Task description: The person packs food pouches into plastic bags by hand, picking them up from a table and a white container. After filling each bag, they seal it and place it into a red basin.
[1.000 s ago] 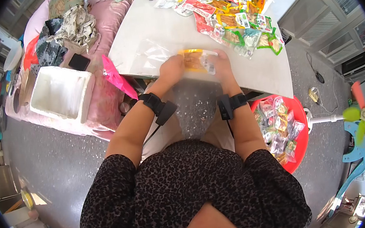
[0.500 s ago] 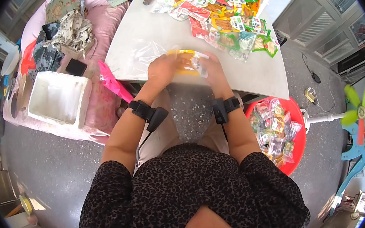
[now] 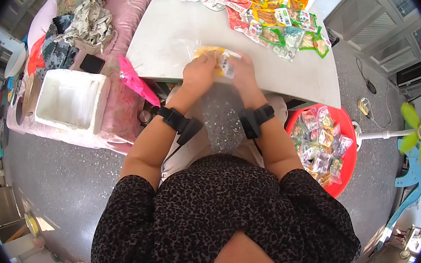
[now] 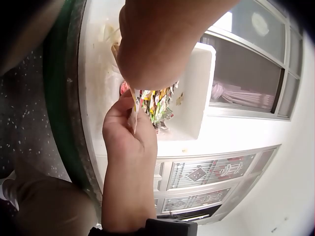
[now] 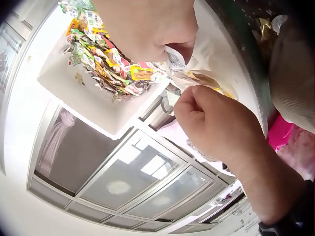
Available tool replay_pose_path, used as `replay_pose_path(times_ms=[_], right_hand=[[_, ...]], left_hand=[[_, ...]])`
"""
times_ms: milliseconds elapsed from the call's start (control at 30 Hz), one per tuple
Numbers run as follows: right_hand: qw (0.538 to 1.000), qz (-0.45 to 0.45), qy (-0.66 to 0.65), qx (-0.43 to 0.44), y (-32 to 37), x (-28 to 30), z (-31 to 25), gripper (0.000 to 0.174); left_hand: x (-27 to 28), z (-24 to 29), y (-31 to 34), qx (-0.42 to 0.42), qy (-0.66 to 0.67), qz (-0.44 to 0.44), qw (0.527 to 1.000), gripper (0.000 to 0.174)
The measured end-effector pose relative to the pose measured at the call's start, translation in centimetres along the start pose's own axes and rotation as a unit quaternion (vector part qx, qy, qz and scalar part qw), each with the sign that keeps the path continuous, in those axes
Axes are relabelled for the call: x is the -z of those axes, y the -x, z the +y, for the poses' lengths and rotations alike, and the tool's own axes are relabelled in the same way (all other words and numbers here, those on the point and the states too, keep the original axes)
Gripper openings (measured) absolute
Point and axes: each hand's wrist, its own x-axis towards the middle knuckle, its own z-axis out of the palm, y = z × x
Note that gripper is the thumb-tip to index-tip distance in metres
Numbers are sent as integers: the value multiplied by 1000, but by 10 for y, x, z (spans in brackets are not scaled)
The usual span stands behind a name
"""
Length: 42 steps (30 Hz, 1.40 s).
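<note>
A: State the position of the workpiece.

B: The yellow-edged packet (image 3: pixel 223 58) lies between the left hand (image 3: pixel 200 74) and the right hand (image 3: pixel 242 71), at the near edge of the counter (image 3: pixel 169 28). Whether its underside touches the surface cannot be told.

A: State each grip.

B: Both are narrow. The left hand holds the packet's left part, fingers curled in. The right hand pinches the white, labelled end; the left wrist view shows the packet nearly edge-on in that pinch.

A: Which relation governs handling?

B: The long axis. It appears to run crosswise, from one grip to the other — roughly along the near edge rather than away from the body. Motion blur hides its exact tilt. From the left grip, the packet extends rightward; from the right grip, leftward.

A: Which hand is nearer?

B: Neither: both touch the packet. For the surroundings, the right hand is nearer. The packet pile (image 3: pixel 272 9) lies beyond it, forward and to the right; the red basin (image 3: pixel 349 167), holding bagged packets (image 3: pixel 321 145), stands to the right, below the counter's corner.

A: And on the left?

B: The foam box (image 3: pixel 99 104) rests on the bed (image 3: pixel 129 22) — well apart from both hands.
</note>
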Motion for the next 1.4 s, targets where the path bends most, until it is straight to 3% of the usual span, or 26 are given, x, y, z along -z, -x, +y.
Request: replay_pose_path(times_ms=[33,133,233,367,467,600,767,867,967,1067,1167,1267,1400], right_hand=[[999,32,-10,11,2,-3,-1,22],[1000,8,-26,-13,-3,6,1,22],[996,18,-89,-21,-19,24,-2,22],[999,-43,-13,-22,-16,23,12,19],[1000,-7,-5,-8,-7,9,5,21],[977,2,210,47,-8,9,9,29],[855,-12,509,104,-6,20,5,36],[874,-82,477,35,-2,20,-8,29],[853,-91,511,53,-9,19,-18,26],[915,-86,392,-46,-8,4,-21,22],[956,-124,266,25,-19,1,2,20],[943,-137,302,-12,-13,1,-30,21],[935,-81,345,24,-42,24,-82,22]], left_hand=[[-2,-1,0,-2,-4,13,1000,18],[-1,-12,-3,33,-17,67,997,13],[-2,-22,-3,48,-49,-1,998,12],[-2,-7,-1,-8,15,41,999,21],[-8,-2,-1,-57,56,57,995,19],[-17,0,5,-55,30,21,998,16],[-34,-7,5,-50,44,58,996,10],[-33,-5,6,-49,37,60,996,9],[-29,-3,7,-30,25,29,999,8],[-33,-5,6,-39,35,34,998,7],[-33,-6,0,-36,46,52,997,6],[-40,-15,-4,-20,55,41,997,4],[-55,-23,-2,-49,51,76,995,3]])
